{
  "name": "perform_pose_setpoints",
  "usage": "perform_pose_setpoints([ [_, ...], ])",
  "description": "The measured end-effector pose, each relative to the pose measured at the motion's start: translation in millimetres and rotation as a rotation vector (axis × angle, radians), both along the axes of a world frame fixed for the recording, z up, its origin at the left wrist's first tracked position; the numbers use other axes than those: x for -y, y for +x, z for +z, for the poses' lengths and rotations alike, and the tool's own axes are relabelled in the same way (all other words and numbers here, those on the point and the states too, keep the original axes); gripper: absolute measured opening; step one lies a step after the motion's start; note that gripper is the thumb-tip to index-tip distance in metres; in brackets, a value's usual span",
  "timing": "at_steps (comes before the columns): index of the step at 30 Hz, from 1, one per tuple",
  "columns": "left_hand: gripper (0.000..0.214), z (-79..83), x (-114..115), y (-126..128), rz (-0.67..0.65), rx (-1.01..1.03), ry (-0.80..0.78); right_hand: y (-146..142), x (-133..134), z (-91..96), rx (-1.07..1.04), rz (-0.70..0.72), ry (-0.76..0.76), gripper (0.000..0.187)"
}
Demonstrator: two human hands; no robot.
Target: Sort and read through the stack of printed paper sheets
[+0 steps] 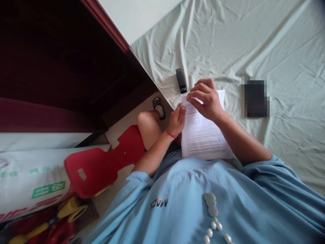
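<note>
Lower left of the frame: a white printed sack (33, 179) lies on its side, with a red toy board (101, 166) leaning across it and yellow-and-red toy parts (63, 217) below. Above that, upper left, dark red wooden furniture (63, 61) fills the corner.

Centre, slightly left: my bare knee (148, 125) sticks up, a sandal (159, 106) just beyond it on the floor.

Centre: my left hand (177, 120), a red band at the wrist, pinches the left edge of the printed sheet of paper (203, 135) near its upper corner, thumb and fingers pressed together on it. My right hand (205, 100) arches over the top of the same sheet, fingertips curled down and nipping the upper left corner, close to the left hand. The paper lies on the pale green bedsheet (254, 44), its lower end against my blue shirt (203, 203).

Just above the hands, a small black stapler (181, 80) rests on the bedsheet, near the paper but apart from it.

Right of centre: a dark flat rectangular object (256, 98), blurred out, lies on the bedsheet, well apart from my right hand.
</note>
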State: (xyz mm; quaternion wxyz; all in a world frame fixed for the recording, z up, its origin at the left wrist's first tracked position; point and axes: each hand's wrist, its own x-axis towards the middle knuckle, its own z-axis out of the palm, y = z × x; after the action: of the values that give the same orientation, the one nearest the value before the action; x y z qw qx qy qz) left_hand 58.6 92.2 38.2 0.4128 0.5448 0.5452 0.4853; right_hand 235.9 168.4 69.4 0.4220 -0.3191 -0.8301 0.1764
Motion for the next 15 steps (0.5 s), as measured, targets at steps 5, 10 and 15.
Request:
perform_pose_setpoints([
  [5, 0.067, 0.8, -0.4, -0.8, -0.060, -0.032, -0.019, 0.1, -1.3, 1.9, 0.023, 0.031, -0.024, 0.030],
  [10, 0.068, 3.4, -1.5, -0.8, -0.075, -0.044, -0.023, -0.1, -1.3, -0.2, 0.027, 0.018, -0.017, 0.029],
  [15, 0.069, -2.0, -2.9, -0.7, -0.054, -0.093, 0.025, -0.8, 0.9, -3.5, -0.009, -0.016, 0.007, 0.028],
])
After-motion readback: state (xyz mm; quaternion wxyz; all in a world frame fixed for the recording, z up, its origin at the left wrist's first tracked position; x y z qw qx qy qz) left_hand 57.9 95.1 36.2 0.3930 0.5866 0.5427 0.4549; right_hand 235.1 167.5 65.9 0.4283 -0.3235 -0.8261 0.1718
